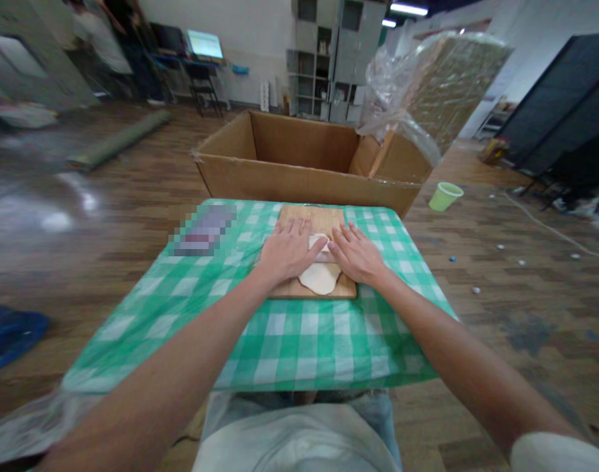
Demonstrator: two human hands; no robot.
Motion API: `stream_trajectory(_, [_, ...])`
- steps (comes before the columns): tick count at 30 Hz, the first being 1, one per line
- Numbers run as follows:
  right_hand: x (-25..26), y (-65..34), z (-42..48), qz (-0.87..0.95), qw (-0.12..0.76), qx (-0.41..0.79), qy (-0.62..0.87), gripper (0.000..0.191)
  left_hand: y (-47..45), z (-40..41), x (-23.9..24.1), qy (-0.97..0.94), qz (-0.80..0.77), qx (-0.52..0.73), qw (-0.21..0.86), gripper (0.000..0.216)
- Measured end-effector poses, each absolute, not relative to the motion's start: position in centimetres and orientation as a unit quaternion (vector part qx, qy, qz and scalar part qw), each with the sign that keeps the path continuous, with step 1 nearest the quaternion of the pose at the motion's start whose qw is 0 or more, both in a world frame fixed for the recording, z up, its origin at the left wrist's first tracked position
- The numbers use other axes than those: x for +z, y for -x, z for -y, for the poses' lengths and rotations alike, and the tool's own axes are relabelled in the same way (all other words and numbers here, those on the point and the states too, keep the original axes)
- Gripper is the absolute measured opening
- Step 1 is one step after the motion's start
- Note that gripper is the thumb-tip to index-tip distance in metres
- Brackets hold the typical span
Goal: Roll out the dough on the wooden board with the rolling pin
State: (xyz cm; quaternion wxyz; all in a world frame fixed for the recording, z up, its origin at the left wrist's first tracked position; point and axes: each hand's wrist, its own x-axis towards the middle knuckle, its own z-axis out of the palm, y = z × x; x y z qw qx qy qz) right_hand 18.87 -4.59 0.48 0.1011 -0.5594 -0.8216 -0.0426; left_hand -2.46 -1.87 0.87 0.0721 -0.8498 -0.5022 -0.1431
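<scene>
A flat piece of pale dough [321, 280] lies on a wooden board [313, 212]. Across the dough runs a pale bar that looks like a rolling pin [325, 257], mostly hidden under my hands. My left hand [290, 248] rests palm down over its left part, fingers stretched forward. Over the right part lies my right hand [357, 252], also flat with fingers extended. The two thumbs come close together above the dough, and neither hand is closed round the bar.
A green-and-white checked cloth [299, 347] covers the table. At its far left lies a blurred-out flat item [205, 229]. A large cardboard box [299, 177] stands just behind the table. A light green bin [445, 196] is on the floor at right; people stand far back left.
</scene>
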Motion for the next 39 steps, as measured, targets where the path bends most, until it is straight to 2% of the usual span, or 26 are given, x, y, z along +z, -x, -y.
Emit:
stream_trajectory(5, [0.8,-17.8,8.4,0.808,0.102,-0.038,0.579,0.086,3.5,6.0,0.6,0.849,0.505,-0.146,0.049,0.078])
stream_trajectory(14, [0.2,-17.2,12.7,0.810,0.128,-0.045,0.571,0.090,4.6,9.6,0.2,0.858,0.483,-0.169,0.041,0.080])
stream_trajectory(19, [1.1,-17.2,10.3,0.802,0.115,-0.020,0.586,0.093,3.8,7.4,1.1,0.853,0.498,-0.150,0.033,0.079])
stream_trajectory(24, [1.8,-17.3,6.4,0.792,0.060,0.025,0.607,0.096,2.7,3.7,1.9,0.833,0.543,-0.103,-0.014,0.079])
stream_trajectory(29, [1.5,-17.9,2.8,0.790,0.054,0.005,0.611,0.090,2.1,-0.8,2.1,0.846,0.523,-0.101,0.011,0.080])
stream_trajectory(39, [1.0,-19.4,-4.1,0.815,0.062,0.040,0.575,0.075,1.5,-8.8,0.1,0.838,0.526,-0.125,-0.070,0.081])
